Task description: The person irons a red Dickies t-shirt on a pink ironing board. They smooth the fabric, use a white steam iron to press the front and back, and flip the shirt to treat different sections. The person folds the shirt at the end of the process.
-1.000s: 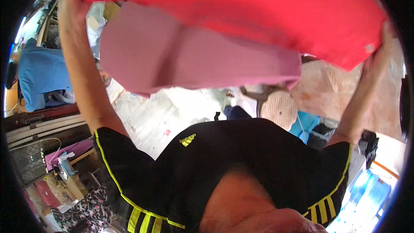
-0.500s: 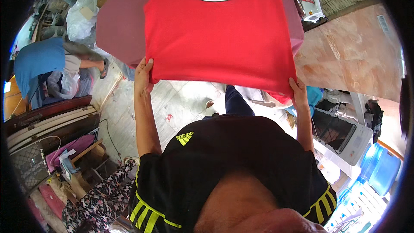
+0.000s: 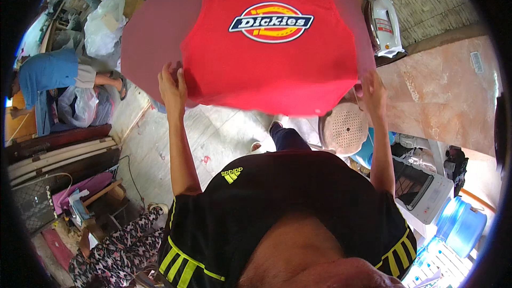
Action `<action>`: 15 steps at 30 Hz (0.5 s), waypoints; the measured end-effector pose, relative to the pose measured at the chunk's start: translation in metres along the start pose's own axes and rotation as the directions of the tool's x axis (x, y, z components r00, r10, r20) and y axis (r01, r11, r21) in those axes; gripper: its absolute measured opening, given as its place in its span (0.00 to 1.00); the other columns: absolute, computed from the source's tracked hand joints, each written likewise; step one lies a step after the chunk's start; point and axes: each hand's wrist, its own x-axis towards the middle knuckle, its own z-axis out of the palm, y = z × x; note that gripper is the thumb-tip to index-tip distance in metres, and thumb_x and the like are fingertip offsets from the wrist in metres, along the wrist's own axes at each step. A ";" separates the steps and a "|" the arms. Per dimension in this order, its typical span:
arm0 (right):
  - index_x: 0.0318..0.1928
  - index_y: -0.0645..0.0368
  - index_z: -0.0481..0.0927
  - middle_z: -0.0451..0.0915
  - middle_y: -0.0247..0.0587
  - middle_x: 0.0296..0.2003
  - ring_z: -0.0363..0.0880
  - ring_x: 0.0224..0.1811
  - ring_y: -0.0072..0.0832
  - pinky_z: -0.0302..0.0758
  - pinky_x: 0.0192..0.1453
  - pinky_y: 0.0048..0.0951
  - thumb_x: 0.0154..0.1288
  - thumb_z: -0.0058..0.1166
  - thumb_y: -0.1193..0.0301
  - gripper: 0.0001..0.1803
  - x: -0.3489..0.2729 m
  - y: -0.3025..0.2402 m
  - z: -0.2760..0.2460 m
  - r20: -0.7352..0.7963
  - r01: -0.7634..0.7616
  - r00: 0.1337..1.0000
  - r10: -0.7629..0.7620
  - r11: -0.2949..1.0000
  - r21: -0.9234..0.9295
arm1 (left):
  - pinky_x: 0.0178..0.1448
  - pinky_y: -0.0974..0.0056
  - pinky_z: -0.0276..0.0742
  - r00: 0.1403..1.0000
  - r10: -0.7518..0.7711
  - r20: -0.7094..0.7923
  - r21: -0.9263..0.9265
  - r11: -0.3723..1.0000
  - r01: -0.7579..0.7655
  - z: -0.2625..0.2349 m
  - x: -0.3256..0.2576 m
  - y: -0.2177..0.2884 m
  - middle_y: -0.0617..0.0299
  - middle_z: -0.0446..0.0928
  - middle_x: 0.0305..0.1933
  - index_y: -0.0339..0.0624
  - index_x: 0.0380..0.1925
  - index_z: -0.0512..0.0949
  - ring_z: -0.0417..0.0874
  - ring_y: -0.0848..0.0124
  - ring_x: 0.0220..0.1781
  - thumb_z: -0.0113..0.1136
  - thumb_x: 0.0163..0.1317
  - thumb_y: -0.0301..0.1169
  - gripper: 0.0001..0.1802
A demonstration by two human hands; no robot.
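A red sleeveless shirt [image 3: 256,72] with an oval printed emblem on its chest lies spread over a maroon padded board [image 3: 154,42]. Its lower hem hangs loose over the board's near edge and is slightly blurred. My left hand [image 3: 173,88] is beside the shirt's lower left corner, thumb and fingers apart, holding nothing. On the other side, my right hand [image 3: 374,95] hovers by the board's right edge, near the shirt's lower right corner. Its fingers look parted and empty, though a little blurred.
A white iron [image 3: 386,26] rests on its stand right of the board. Below my right hand is a round perforated stool [image 3: 344,128]. A person in blue [image 3: 50,74] bends at the far left near plastic bags [image 3: 80,106]. Another person in patterned clothing [image 3: 114,248] is at lower left.
Both hands have let go of the shirt's hem corners. The shirt has come nearer to me, showing its neckline, and its hem has dropped. The stool is now visible.
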 end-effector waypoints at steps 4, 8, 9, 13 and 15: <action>0.51 0.66 0.77 0.82 0.61 0.42 0.82 0.45 0.55 0.78 0.46 0.45 0.70 0.54 0.70 0.15 0.102 0.010 0.042 -0.031 0.105 0.993 -0.111 0.981 -0.162 | 0.49 0.56 0.77 0.998 -0.016 0.055 -0.006 1.000 0.016 0.035 0.062 0.001 0.46 0.83 0.43 0.33 0.52 0.78 0.83 0.55 0.42 0.60 0.67 0.32 0.17; 0.48 0.63 0.81 0.83 0.58 0.39 0.84 0.43 0.51 0.79 0.46 0.43 0.68 0.56 0.69 0.12 0.152 0.030 0.064 0.007 0.176 0.984 -0.177 0.977 -0.122 | 0.45 0.60 0.78 0.968 -0.149 0.204 -0.099 0.980 0.172 0.043 0.085 -0.008 0.50 0.85 0.36 0.34 0.44 0.83 0.85 0.63 0.37 0.64 0.64 0.31 0.13; 0.47 0.62 0.82 0.84 0.57 0.39 0.85 0.42 0.50 0.79 0.46 0.41 0.67 0.58 0.70 0.12 0.154 0.028 0.063 0.038 0.138 0.990 -0.135 0.988 -0.076 | 0.45 0.59 0.78 0.958 -0.177 0.225 -0.118 0.971 0.207 0.041 0.086 -0.015 0.50 0.85 0.35 0.35 0.41 0.84 0.85 0.62 0.37 0.66 0.62 0.31 0.12; 0.45 0.59 0.84 0.85 0.51 0.37 0.86 0.39 0.43 0.80 0.45 0.36 0.63 0.62 0.70 0.11 0.160 0.037 0.055 0.180 -0.034 0.983 0.022 0.997 0.067 | 0.43 0.63 0.78 0.918 -0.282 0.280 -0.118 0.939 0.324 0.038 0.088 -0.015 0.51 0.85 0.35 0.35 0.42 0.84 0.84 0.70 0.35 0.68 0.60 0.32 0.13; 0.45 0.59 0.84 0.85 0.50 0.36 0.86 0.37 0.40 0.80 0.44 0.36 0.63 0.62 0.70 0.11 0.161 0.045 0.049 0.238 -0.091 0.969 0.072 0.993 0.070 | 0.41 0.64 0.78 0.917 -0.266 0.298 -0.073 0.951 0.300 0.037 0.089 -0.032 0.53 0.85 0.34 0.34 0.41 0.84 0.83 0.73 0.33 0.68 0.60 0.31 0.13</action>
